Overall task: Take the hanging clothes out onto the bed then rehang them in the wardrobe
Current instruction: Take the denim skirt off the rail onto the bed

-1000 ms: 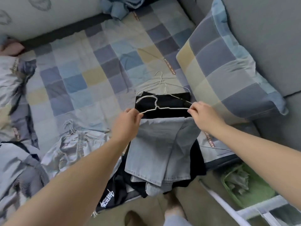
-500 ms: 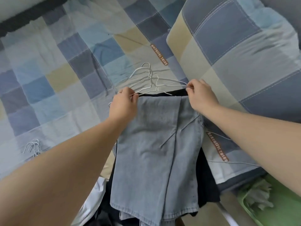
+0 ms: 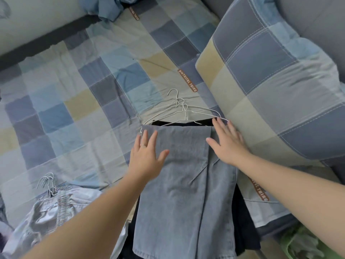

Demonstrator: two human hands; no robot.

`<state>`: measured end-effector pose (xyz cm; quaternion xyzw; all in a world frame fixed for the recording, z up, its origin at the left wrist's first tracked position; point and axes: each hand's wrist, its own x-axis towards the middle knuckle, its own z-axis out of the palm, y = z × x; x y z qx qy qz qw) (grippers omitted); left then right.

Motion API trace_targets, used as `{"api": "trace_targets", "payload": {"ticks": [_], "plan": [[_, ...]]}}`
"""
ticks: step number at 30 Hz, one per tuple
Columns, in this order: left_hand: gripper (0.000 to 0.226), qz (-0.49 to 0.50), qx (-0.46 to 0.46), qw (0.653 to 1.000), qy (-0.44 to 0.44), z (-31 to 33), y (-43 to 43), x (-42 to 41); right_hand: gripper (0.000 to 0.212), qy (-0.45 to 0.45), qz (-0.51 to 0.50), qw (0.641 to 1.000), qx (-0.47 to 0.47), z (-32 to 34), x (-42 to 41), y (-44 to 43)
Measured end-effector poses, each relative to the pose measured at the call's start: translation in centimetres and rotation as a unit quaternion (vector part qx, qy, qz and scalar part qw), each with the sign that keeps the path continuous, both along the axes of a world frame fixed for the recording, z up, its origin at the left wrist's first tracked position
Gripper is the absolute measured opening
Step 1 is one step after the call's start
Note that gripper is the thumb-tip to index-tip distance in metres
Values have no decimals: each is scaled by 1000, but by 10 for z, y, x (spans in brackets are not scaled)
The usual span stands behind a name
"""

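Note:
A folded pair of light blue jeans [image 3: 184, 193] lies over a white wire hanger [image 3: 183, 111] on the checked bedsheet [image 3: 71, 101], on top of a black garment [image 3: 244, 227] whose edge shows above and to the right. Several hanger hooks bunch together above the jeans. My left hand [image 3: 147, 157] is spread flat with straight fingers over the jeans' upper left corner. My right hand [image 3: 226, 142] lies flat with straight fingers on the jeans' upper right edge, fingertips near the hanger's right end.
A checked pillow [image 3: 276, 86] lies right of the jeans. Pale silvery clothes [image 3: 54, 212] on wire hangers [image 3: 46, 182] lie at the lower left. A blue garment [image 3: 106, 6] is bunched at the top. A green basket [image 3: 308, 243] sits on the floor, lower right.
Both hands held the hanger's ends and laid the jeans down on the black garment. They have since let go and now lie flat and spread on the jeans.

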<state>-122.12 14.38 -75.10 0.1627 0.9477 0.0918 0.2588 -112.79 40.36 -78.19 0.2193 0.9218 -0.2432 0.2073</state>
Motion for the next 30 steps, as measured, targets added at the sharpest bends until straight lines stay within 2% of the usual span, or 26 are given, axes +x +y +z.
{"api": "trace_targets", "payload": {"ticks": [9,16,24,30], "plan": [[73,-18,12,1000,6,78,-58,71,71,-11,53,999,8,92,80,-66],[71,-10,48,999,8,155,-123,138,70,-3,37,999,25,179,146,-156],[71,-108,88,989,42,236,-234,233,72,57,-16,993,105,272,251,-293],[72,-188,111,972,84,265,-286,283,74,91,-66,979,169,301,332,-372]]}}
